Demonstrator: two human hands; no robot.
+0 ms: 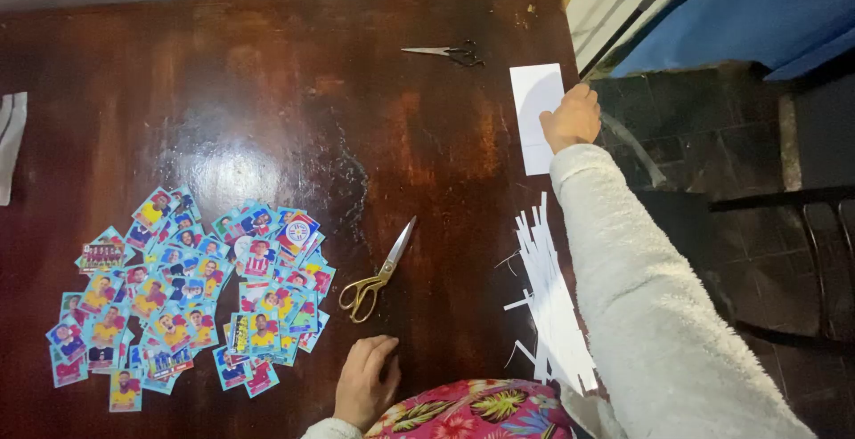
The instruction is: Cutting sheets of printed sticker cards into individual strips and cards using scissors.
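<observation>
Fingers of the right hand (570, 118) pinch the white sheet (536, 109), its long axis running away across the table; left hand (365, 381) rests curled, far nearer the gold scissors (378, 272).

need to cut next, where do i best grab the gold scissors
By the gold loop handles, from the near side: they point toward the left hand, which rests flat just below them, while the closed blades angle away up the table.
</observation>
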